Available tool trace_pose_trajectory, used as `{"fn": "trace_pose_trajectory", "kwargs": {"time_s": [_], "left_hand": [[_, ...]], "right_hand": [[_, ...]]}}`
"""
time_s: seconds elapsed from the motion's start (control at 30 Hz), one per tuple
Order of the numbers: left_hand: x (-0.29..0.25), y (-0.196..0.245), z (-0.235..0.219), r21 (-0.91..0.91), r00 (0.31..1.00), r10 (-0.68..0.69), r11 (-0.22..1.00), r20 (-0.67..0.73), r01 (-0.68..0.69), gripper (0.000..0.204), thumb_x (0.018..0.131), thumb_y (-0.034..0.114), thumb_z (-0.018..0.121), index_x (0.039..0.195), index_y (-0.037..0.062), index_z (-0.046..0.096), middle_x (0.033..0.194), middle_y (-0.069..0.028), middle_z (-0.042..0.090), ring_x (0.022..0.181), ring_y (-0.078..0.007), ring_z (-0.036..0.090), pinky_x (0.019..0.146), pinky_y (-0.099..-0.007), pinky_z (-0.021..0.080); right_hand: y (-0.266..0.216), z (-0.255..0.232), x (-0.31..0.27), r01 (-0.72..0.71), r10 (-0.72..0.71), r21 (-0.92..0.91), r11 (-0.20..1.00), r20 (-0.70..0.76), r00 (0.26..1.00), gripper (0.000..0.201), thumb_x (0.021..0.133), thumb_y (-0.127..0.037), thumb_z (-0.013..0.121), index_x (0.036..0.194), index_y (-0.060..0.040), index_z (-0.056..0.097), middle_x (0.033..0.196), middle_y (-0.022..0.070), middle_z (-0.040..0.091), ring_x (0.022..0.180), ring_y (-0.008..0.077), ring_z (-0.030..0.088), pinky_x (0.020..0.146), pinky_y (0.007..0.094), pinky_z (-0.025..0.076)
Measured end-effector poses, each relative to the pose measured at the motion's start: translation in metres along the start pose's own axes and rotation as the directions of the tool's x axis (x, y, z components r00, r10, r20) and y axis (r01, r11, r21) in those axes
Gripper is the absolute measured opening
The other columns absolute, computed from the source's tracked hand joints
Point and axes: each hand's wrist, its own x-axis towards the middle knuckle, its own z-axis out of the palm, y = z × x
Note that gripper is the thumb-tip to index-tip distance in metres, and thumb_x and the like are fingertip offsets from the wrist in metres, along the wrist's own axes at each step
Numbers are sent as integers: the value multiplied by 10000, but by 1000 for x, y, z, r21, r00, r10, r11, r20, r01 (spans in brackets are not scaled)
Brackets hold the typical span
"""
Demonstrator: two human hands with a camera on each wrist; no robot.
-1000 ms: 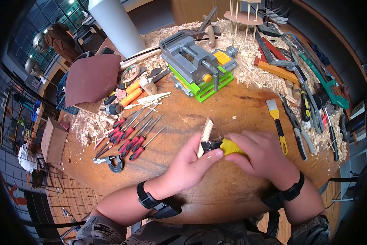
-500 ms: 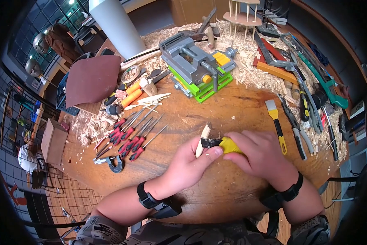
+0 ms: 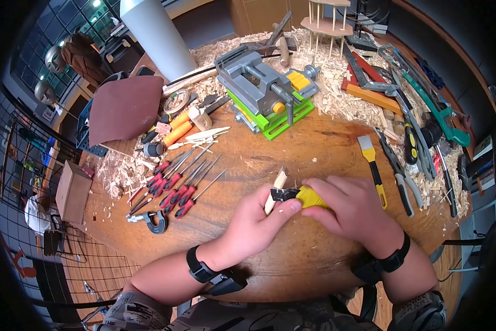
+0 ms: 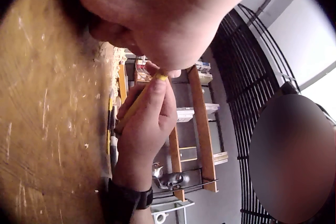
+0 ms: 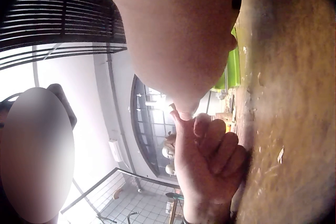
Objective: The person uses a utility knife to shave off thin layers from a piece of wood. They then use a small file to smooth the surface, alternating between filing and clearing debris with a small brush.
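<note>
In the head view, my left hand grips a short pale wood stick, which points up and away from me. My right hand is wrapped around a yellow-handled knife. The knife's black front part lies across the stick, and my left thumb rests against it near the handle. The hands meet low over the wooden table. In the left wrist view, some yellow of the handle shows between the fingers of the right hand. The right wrist view has the curled left hand; the blade edge is hidden.
Several red-handled files and a micrometer lie to the left. A grey vise on a green base stands behind the hands. On the right are a yellow brush, pliers and a green saw. Wood shavings cover the back.
The wood stick and left hand have shifted slightly toward me. The knife's black front now crosses the stick a little closer to its far end. Both hands keep their holds.
</note>
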Motion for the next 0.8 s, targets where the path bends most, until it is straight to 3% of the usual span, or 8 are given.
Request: {"fn": "trace_pose_trajectory", "kwargs": {"time_s": [0.07,0.27,0.33,0.47,0.57,0.63,0.67,0.8], "left_hand": [[0,1,1,46,1000,-21,999,2,21,205,991,227,671,1014,28,630,798,64,558,752,-31,478,665,-223,432],[1,13,5,-61,996,-58,997,-70,54,228,986,238,681,888,49,600,751,76,516,709,-19,433,603,-218,381],[-1,11,2,-4,993,-99,995,-65,99,279,988,227,679,801,79,534,728,85,472,688,-16,408,576,-222,358],[-2,11,0,-35,994,-103,994,-45,101,301,992,213,671,784,103,483,711,91,430,673,-13,383,552,-230,336],[1,11,-1,-151,990,-138,979,3,137,270,999,203,657,824,113,472,688,81,438,621,-19,399,527,-226,333],[-1,15,-6,-418,942,-222,853,250,312,210,1012,213,634,898,107,494,687,63,480,563,-32,427,496,-218,332],[-1,17,-5,-418,943,-221,854,249,310,210,1012,213,634,898,107,494,687,63,480,563,-32,427,496,-218,332],[-1,15,-5,-380,911,-230,852,343,359,173,1028,231,605,952,101,520,684,57,498,532,-33,437,475,-210,327]], "right_hand": [[-2,-1,-1,-7,7,-12,1000,-1,1000,398,873,-391,717,1130,-93,660,835,69,673,668,252,676,577,361,529],[-8,0,0,-42,40,-32,999,-43,998,398,873,-358,735,1136,-69,658,802,80,652,653,267,656,567,377,514],[-2,7,-5,-216,208,-20,976,-198,958,413,868,-327,753,1149,-40,654,848,123,678,693,312,671,603,402,530],[23,-4,-2,-282,264,-9,959,-319,910,436,858,-306,772,1164,-21,648,919,164,702,761,344,691,656,418,549],[18,-8,-2,-116,119,33,993,-114,986,408,864,-318,758,1146,-41,657,956,159,714,813,336,703,689,400,561],[9,-2,0,-52,57,76,996,-66,996,397,863,-331,753,1135,-56,661,948,141,716,800,324,704,675,392,559],[7,0,-1,12,-9,123,992,-22,1000,386,862,-344,747,1123,-72,666,939,123,718,787,312,705,661,384,556],[5,2,-2,-4,1,120,993,21,1000,389,852,-363,745,1117,-89,669,903,89,713,753,282,703,629,376,544]]}}
